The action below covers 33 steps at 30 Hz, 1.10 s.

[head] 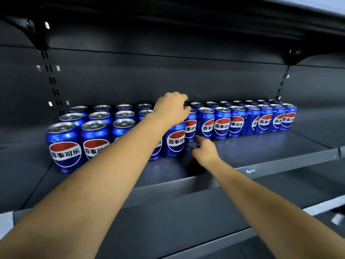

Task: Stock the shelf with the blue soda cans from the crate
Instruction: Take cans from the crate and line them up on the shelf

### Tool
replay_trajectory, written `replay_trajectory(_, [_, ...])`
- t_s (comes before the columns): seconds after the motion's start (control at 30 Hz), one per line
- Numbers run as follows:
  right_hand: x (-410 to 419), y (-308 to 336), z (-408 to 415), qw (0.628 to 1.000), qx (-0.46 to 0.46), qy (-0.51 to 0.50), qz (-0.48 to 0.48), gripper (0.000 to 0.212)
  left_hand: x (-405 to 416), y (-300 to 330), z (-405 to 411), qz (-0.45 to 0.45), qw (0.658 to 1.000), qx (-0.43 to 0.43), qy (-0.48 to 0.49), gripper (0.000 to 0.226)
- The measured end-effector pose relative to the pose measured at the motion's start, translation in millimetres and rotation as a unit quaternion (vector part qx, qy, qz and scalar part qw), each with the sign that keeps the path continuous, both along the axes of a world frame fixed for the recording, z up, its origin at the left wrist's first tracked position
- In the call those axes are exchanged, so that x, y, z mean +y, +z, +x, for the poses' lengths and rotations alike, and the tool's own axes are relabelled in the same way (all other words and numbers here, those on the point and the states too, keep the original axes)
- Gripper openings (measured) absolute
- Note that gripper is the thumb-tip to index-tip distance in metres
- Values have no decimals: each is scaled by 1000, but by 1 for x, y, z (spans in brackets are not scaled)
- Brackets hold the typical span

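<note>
Dark grey metal shelving fills the view, with the shelf (261, 156) at chest height carrying the stock and its front lip running across the lower middle. Both bare forearms reach in from the bottom corners. The right hand (204, 149) is nearer, low over the bare shelf deck, fingers (198, 140) spread apart and holding nothing, their tips just beside the base of the cans. Next to it on the left stands a front can (174, 141), upright, logo facing out, the rightmost of a front row of blue soda cans (64, 146) that starts at the shelf's left end. The left hand (172, 107) comes down over the top of that can, fingers curled round its rim; whether they grip tight cannot be told. Behind the front row are more rows of cans, all upright, and a double row stretches away to the right along the back panel (168, 81). An upper shelf (186, 25) overhangs everything.
</note>
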State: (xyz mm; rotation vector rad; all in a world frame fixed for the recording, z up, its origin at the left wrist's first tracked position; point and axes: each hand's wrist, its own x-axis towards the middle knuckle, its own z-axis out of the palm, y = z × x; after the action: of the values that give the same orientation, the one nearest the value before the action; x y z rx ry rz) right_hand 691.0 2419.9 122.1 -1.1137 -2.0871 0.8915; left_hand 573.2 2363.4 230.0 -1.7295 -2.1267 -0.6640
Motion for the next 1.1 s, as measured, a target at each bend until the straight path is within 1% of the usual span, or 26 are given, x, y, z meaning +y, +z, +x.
replay_trajectory(0.07, [5,-2,6,999,23,23,-26,48,6,-2,-1,-45,998,-23,21,38])
replay_trajectory(0.13, [4,-1,8,995,47,63,-67,55,10,-7,-1,-101,993,-39,40,37])
replay_trajectory(0.17, [4,-1,6,993,47,81,-78,51,10,-8,-2,-117,991,-48,45,37])
replay_trajectory(0.23, [5,-2,1,993,17,96,-64,29,8,-8,-1,-127,988,-72,51,36])
replay_trajectory(0.27, [5,-2,-1,994,6,95,-58,27,7,-6,0,-128,987,-82,52,36])
replay_trajectory(0.37, [6,-1,-8,995,-22,82,-49,39,3,0,6,-140,983,-104,59,38])
replay_trajectory(0.43, [7,-3,-9,993,-32,100,-45,44,4,2,10,-150,981,-106,69,39])
replay_trajectory(0.53, [13,-1,-3,987,-46,145,-54,41,6,5,14,-165,977,-99,87,41])
replay_trajectory(0.6, [25,11,5,982,-76,164,-53,35,7,8,15,-154,978,-97,97,45])
replay_trajectory(0.63, [34,19,9,981,-105,161,-24,31,10,8,16,-142,980,-92,100,47])
replay_trajectory(0.67, [43,28,14,981,-130,145,26,26,14,9,16,-129,983,-80,102,47])
replay_trajectory(0.73, [62,47,24,975,-142,81,153,18,27,6,17,-120,987,-36,102,44])
replay_trajectory(0.8, [79,61,33,960,-125,42,246,22,41,0,19,-128,987,8,98,46])
replay_trajectory(0.87, [98,68,37,942,-122,65,307,32,54,-5,20,-139,986,27,90,51])
replay_trajectory(0.93, [117,73,36,922,-161,107,335,44,62,-7,20,-153,984,32,80,54])
replay_trajectory(1.0, [129,76,33,915,-207,140,317,54,66,-8,19,-171,981,36,81,50])
replay_trajectory(1.1, [134,72,28,920,-223,132,296,52,70,-11,14,-172,980,44,95,40])
